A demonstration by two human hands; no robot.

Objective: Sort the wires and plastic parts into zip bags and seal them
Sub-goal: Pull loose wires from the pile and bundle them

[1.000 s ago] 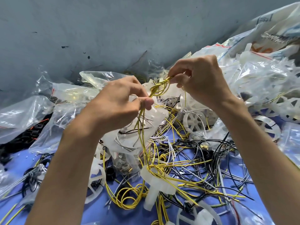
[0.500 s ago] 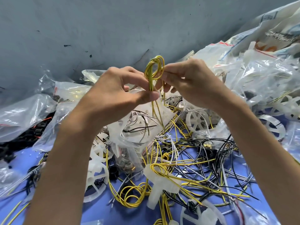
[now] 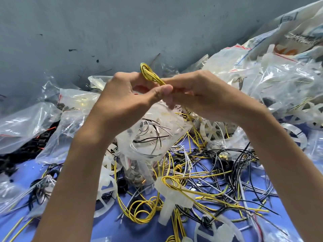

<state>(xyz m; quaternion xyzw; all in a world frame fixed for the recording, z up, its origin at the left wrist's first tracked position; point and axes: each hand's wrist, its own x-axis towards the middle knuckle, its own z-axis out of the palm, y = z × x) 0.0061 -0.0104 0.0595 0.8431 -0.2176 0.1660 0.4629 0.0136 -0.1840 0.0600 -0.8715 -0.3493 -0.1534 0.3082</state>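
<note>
Head view: a small yellow wire bundle [image 3: 150,74] is held up in the upper middle of the frame, between the two hands, which are pressed together. The left hand [image 3: 125,102] is curled, its thumb laid across toward the right and its forefinger set behind the looped end. The right hand [image 3: 197,91] is closed round the lower strands, where they pass out of sight into its fingers. The bundle's long axis is seen to run from the loop at upper left down to lower right, so the loop lies nearer the left hand and the tail nearer the right.

Directly below the hands, at the frame's centre, a clear zip bag [image 3: 148,133] with grey and black wires inside is seen. Where its mouth lies cannot be told. A downward move is judged to be what bagging calls for. Loose wires [image 3: 209,180] and a white plastic part [image 3: 174,196] are spread over the blue surface [image 3: 111,224] in the lower frame.
</note>
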